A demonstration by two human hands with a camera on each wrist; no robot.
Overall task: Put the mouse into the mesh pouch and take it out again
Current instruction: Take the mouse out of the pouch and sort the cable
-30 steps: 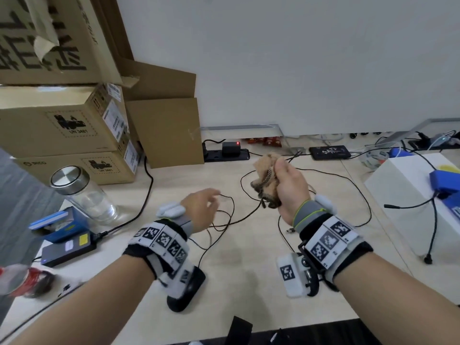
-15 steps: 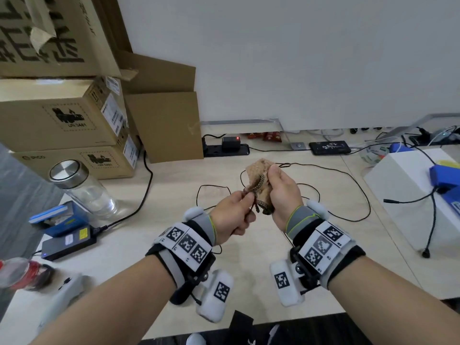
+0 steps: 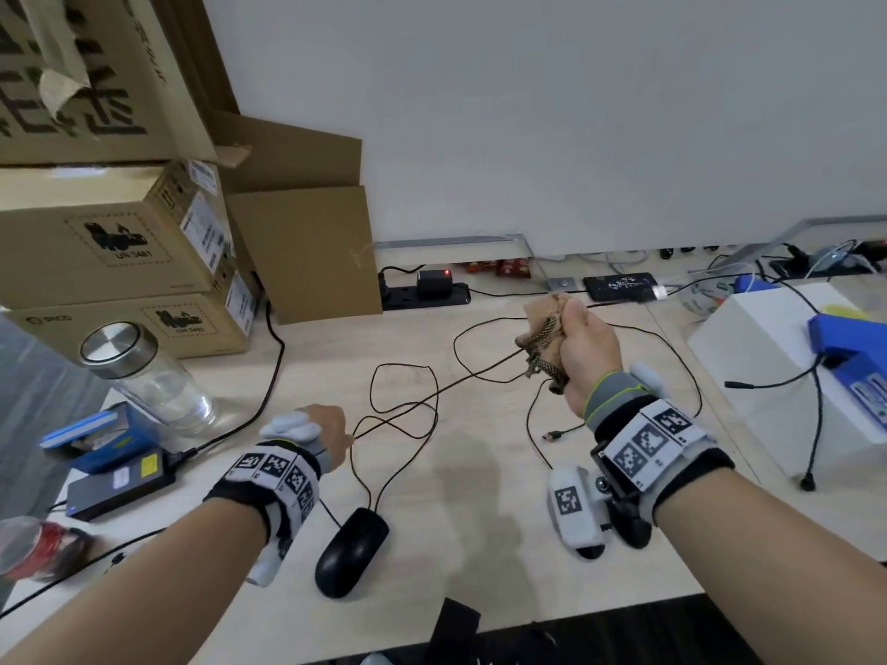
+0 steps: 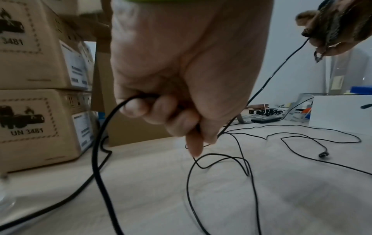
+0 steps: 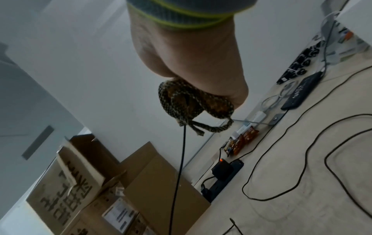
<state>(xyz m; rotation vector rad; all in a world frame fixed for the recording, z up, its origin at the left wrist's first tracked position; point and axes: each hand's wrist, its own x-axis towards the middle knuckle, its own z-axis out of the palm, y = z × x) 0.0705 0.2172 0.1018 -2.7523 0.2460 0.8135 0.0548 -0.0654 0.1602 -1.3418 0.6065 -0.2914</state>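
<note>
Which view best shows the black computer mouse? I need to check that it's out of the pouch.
Head view: the black computer mouse lies whole on the pale wooden desk. Neither wrist view shows it, only cables.

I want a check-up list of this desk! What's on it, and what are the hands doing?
Surface: pale wooden desk.
Job's things: black mouse lies on the desk near the front edge; pouch held up, bunched.
Clutter: glass jar, cardboard boxes, white box.
Hands: left hand grips the mouse cable; right hand grips the pouch.
Cables: loose loops across the desk; power strip at the wall.
Surroundings: plain wall.
</note>
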